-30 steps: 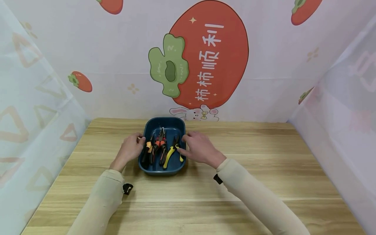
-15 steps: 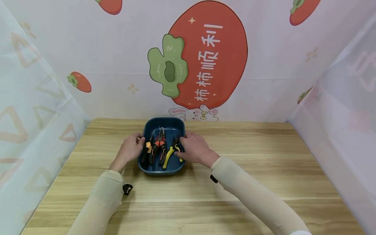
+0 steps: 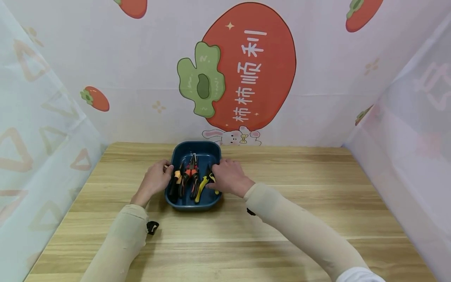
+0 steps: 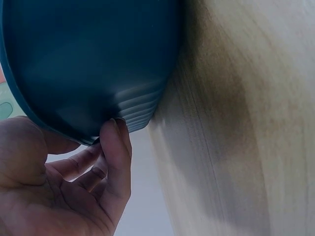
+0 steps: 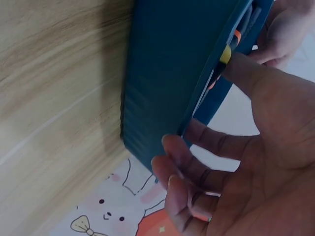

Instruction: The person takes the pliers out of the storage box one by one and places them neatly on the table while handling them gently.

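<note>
A dark blue tray (image 3: 202,148) stands near the table's back edge with several hand tools inside. My left hand (image 3: 155,178) grips its left rim; the left wrist view shows fingers against the outer wall. My right hand (image 3: 230,177) reaches over the right rim, fingers loosely bent, thumb inside near a yellow-handled tool (image 3: 201,189) with dark blades. That hand partly covers the tool, and whether the thumb touches it I cannot tell. Orange-and-black-handled pliers (image 3: 195,185) lie in the middle. Farther left lies a black-handled tool (image 3: 174,186) with a light orange part.
The tray rests on a wood-grain table (image 3: 296,172). Behind it hangs a white cloth backdrop (image 3: 141,70) printed with persimmons and a rabbit. Similar cloth walls (image 3: 419,129) stand at both sides. A black strap piece (image 3: 152,227) shows at the left wrist.
My right hand has moved left, farther over the tray's right rim and the yellow-handled tool. The left hand and the tray stay in place.
</note>
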Available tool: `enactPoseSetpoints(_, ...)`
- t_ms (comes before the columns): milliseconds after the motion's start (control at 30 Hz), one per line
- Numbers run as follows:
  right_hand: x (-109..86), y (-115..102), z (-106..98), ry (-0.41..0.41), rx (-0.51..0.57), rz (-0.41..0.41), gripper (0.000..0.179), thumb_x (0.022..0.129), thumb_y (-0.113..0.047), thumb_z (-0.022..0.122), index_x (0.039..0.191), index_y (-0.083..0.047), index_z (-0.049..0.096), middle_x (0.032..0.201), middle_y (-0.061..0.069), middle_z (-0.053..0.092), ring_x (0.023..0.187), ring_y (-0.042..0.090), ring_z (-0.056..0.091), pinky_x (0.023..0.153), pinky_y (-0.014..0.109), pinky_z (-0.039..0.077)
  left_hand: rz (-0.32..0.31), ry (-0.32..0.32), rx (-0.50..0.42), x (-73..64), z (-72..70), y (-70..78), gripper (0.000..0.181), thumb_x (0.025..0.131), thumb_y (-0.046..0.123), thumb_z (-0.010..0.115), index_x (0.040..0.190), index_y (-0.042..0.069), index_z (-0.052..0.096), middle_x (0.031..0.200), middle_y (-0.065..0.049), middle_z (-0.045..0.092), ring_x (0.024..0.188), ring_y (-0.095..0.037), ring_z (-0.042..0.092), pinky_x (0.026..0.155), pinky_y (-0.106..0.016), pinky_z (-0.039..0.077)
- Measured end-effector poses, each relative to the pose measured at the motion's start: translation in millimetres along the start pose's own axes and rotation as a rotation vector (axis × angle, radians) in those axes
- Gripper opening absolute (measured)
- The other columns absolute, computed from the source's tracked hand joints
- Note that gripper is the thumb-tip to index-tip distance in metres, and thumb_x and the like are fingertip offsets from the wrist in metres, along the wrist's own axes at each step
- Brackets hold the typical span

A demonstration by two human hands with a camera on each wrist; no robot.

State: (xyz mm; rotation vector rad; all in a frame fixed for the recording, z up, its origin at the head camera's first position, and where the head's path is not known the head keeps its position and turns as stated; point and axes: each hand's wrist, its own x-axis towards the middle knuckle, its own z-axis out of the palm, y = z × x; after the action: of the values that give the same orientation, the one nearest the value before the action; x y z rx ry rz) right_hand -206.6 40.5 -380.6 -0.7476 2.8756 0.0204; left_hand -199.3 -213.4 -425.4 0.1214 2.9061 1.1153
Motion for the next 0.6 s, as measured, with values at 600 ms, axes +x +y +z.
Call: enactPoseSetpoints(600, 9.9, -13, 8, -0.009, -0.066, 0.074, 0.05, 0.089, -0.05, 0.076, 0.116, -0.009, 0.073, 0.112, 0.013, 0.067, 0.098, 0.028, 0.055, 0.086, 0.043, 0.051, 0.0, 0.007, -0.01, 0.7, 1.2, -1.9, 0.036, 0.109, 0.017, 0.043, 0.128, -0.01, 0.057, 0.107, -0.024, 0.068, 0.088, -0.031, 0.066, 0.07, -0.043, 0.053)
